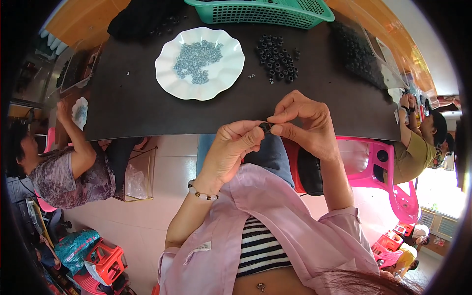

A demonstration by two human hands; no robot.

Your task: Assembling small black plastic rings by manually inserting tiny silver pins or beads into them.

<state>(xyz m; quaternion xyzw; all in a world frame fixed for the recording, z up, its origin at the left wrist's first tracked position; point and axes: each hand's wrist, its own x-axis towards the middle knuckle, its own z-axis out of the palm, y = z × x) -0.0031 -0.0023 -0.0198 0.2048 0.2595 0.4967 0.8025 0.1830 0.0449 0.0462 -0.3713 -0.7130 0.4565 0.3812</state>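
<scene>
At table edge, both hands meet over a small black ring part (266, 127). Left hand (231, 150) w/ thumb + forefinger pinching it from the left; right hand (305, 123) fingertips pressed on it from the right, other fingers curled. Part mostly hidden betw. the fingertips, only a dark sliver shows, so exact shape hard to tell; it sits just off the near edge of the dark table (128, 108), above the person's lap. Bead bracelet (201, 193) on left wrist.

On table: white scalloped plate (169, 78) holding a heap of small silvery-blue rings (197, 60), too small to make out singly. Just right of it, a loose cluster of black rings (277, 59); two tiny bits lie apart near it. Green plastic basket (260, 11) at far edge, cut off by frame top. Black heap (142, 19) far left, contents unclear. Clear tray of dark parts (356, 49) at right, blurred by glare.

Another person (73, 169) sits at left w/ a hand near a small plate (80, 112); a third (418, 147) at right, partly cut by rim. Pink plastic stool (388, 172) beside right forearm.
</scene>
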